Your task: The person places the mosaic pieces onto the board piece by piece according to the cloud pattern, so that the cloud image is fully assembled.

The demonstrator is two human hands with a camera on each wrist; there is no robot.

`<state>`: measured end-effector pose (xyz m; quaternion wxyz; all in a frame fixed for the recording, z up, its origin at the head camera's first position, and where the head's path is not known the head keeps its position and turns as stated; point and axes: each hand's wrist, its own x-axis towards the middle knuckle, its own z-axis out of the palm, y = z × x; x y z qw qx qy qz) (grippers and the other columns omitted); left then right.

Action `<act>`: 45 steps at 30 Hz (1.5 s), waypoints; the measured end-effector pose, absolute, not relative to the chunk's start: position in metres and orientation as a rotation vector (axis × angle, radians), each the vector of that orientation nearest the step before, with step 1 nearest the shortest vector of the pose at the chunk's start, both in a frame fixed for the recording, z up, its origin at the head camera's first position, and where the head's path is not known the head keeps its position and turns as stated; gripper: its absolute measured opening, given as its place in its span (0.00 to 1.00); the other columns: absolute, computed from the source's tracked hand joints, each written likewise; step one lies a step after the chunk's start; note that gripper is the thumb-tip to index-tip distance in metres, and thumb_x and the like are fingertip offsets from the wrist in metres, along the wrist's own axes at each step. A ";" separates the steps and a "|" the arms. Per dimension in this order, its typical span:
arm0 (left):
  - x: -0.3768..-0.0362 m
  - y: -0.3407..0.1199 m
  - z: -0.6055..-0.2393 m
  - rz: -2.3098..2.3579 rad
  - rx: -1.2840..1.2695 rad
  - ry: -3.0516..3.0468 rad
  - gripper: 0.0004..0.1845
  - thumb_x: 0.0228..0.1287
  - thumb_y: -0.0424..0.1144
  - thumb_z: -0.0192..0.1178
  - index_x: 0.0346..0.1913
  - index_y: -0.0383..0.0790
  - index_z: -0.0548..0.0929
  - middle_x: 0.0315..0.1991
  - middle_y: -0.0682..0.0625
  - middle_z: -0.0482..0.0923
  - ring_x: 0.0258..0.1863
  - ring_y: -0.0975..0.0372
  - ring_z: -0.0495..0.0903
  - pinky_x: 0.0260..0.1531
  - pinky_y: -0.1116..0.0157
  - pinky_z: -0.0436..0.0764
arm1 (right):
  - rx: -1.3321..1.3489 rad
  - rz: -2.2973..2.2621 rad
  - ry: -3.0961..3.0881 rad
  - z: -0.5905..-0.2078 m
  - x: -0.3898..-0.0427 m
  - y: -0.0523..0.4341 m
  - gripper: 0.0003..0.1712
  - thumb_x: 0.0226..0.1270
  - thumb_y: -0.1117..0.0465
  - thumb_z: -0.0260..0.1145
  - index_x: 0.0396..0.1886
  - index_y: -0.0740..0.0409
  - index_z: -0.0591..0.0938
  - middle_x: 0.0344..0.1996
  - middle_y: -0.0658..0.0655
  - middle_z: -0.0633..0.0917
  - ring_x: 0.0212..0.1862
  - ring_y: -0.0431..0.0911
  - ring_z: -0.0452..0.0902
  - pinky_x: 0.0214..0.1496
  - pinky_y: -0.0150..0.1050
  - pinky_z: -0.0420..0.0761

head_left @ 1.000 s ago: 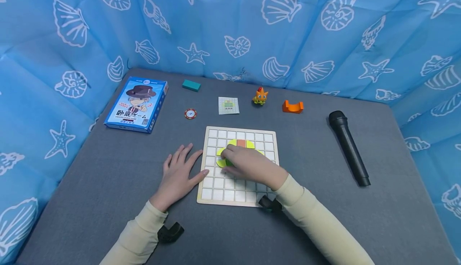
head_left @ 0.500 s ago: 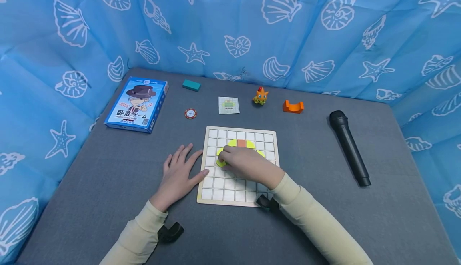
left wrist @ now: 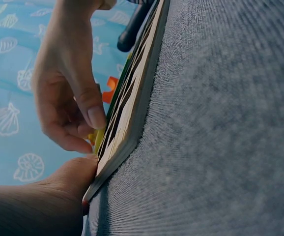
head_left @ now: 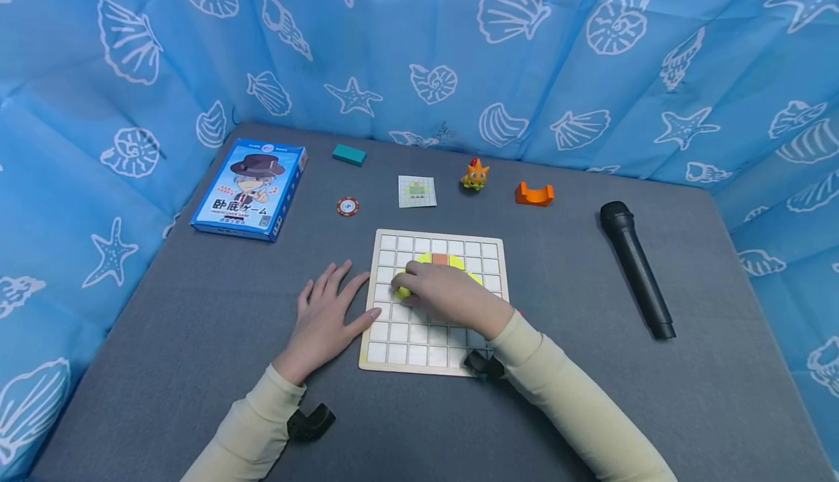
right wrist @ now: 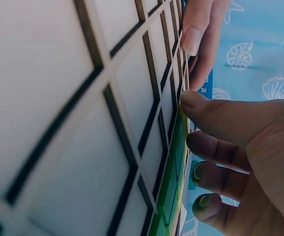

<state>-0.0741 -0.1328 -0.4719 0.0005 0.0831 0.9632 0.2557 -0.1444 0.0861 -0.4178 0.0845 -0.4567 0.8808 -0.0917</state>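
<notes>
A wooden grid board with white squares lies on the table. My right hand is over its middle, thumb and fingers pinching a small yellow tile at the left of a coloured pattern. In the left wrist view, thumb and forefinger meet at this yellow tile against the board. Beyond the knuckles show a brownish-orange tile and another yellow tile. Green tiles appear in the right wrist view; from above the hand hides them. My left hand lies spread on the table, its thumb at the board's left edge.
Behind the board are a gridded pattern card, a poker chip, a teal block, a toy figure and an orange block. A blue game box sits left, a black microphone right.
My right hand has shifted slightly left, its fingers closing over the yellow tile. A small red spot now shows beside the right cuff. The left hand has stayed still.
</notes>
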 end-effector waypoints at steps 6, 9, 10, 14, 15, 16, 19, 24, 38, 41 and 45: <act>-0.075 -0.133 -0.471 0.786 0.250 3.008 0.35 0.63 0.61 0.57 0.70 0.51 0.67 0.74 0.43 0.53 0.74 0.46 0.47 0.64 0.37 0.45 | -1.353 -0.332 2.609 -0.414 -0.148 0.091 0.17 0.65 0.54 0.66 0.53 0.48 0.81 0.42 0.47 0.81 0.37 0.37 0.76 0.43 0.33 0.79; -0.075 -0.132 -0.470 0.782 0.246 2.995 0.36 0.63 0.61 0.57 0.71 0.51 0.66 0.74 0.43 0.52 0.74 0.47 0.46 0.65 0.37 0.45 | -1.375 -0.325 2.618 -0.413 -0.150 0.093 0.17 0.65 0.55 0.67 0.53 0.48 0.82 0.42 0.47 0.82 0.39 0.37 0.76 0.43 0.34 0.79; -0.075 -0.132 -0.470 0.781 0.245 2.994 0.36 0.63 0.61 0.57 0.71 0.51 0.66 0.74 0.43 0.52 0.74 0.47 0.46 0.65 0.37 0.45 | -1.386 -0.317 2.622 -0.413 -0.151 0.094 0.16 0.65 0.55 0.67 0.52 0.48 0.82 0.41 0.47 0.82 0.39 0.37 0.76 0.43 0.34 0.79; -0.075 -0.132 -0.469 0.779 0.244 2.994 0.36 0.63 0.61 0.57 0.71 0.51 0.66 0.74 0.43 0.52 0.74 0.47 0.46 0.64 0.37 0.45 | -1.401 -0.298 2.637 -0.413 -0.152 0.093 0.16 0.63 0.56 0.68 0.52 0.47 0.82 0.41 0.47 0.82 0.38 0.38 0.76 0.43 0.34 0.79; -0.075 -0.132 -0.470 0.781 0.244 2.994 0.36 0.62 0.61 0.58 0.71 0.51 0.66 0.74 0.43 0.52 0.74 0.47 0.46 0.64 0.37 0.45 | -1.399 -0.291 2.638 -0.413 -0.152 0.093 0.17 0.63 0.56 0.68 0.52 0.48 0.82 0.40 0.47 0.82 0.38 0.38 0.76 0.43 0.34 0.79; -0.075 -0.132 -0.470 0.782 0.244 2.994 0.36 0.62 0.61 0.58 0.71 0.51 0.66 0.74 0.43 0.52 0.74 0.47 0.46 0.64 0.37 0.45 | -1.398 -0.289 2.639 -0.413 -0.151 0.092 0.17 0.63 0.56 0.68 0.53 0.48 0.82 0.41 0.47 0.82 0.38 0.38 0.76 0.43 0.34 0.79; -0.075 -0.132 -0.470 0.784 0.246 2.991 0.36 0.63 0.61 0.57 0.71 0.51 0.66 0.74 0.43 0.52 0.74 0.47 0.46 0.64 0.37 0.45 | -1.395 -0.279 2.637 -0.414 -0.150 0.091 0.19 0.63 0.56 0.68 0.55 0.48 0.81 0.41 0.48 0.82 0.38 0.38 0.76 0.43 0.34 0.79; -0.075 -0.132 -0.470 0.777 0.246 2.991 0.36 0.63 0.61 0.57 0.71 0.51 0.66 0.75 0.43 0.52 0.74 0.47 0.46 0.64 0.37 0.45 | -1.400 -0.284 2.630 -0.415 -0.150 0.092 0.18 0.65 0.55 0.66 0.54 0.47 0.82 0.41 0.48 0.82 0.38 0.38 0.76 0.43 0.33 0.79; -0.075 -0.132 -0.469 0.777 0.243 2.985 0.35 0.63 0.61 0.56 0.71 0.51 0.66 0.74 0.43 0.53 0.74 0.46 0.46 0.64 0.37 0.45 | -1.330 -0.352 2.652 -0.406 -0.148 0.106 0.17 0.67 0.53 0.64 0.54 0.50 0.81 0.39 0.48 0.80 0.34 0.37 0.74 0.39 0.35 0.78; -0.075 -0.132 -0.469 0.779 0.236 2.971 0.36 0.64 0.62 0.56 0.71 0.51 0.65 0.75 0.43 0.52 0.75 0.47 0.45 0.64 0.37 0.44 | -1.305 -0.386 2.684 -0.399 -0.147 0.121 0.17 0.67 0.54 0.64 0.53 0.52 0.81 0.38 0.49 0.80 0.32 0.38 0.73 0.37 0.36 0.77; -0.075 -0.132 -0.468 0.786 0.228 2.966 0.36 0.63 0.62 0.56 0.71 0.51 0.65 0.75 0.43 0.51 0.75 0.47 0.44 0.65 0.37 0.43 | -1.213 -0.382 2.737 -0.394 -0.142 0.150 0.16 0.66 0.55 0.65 0.52 0.52 0.81 0.37 0.48 0.81 0.31 0.37 0.72 0.34 0.34 0.76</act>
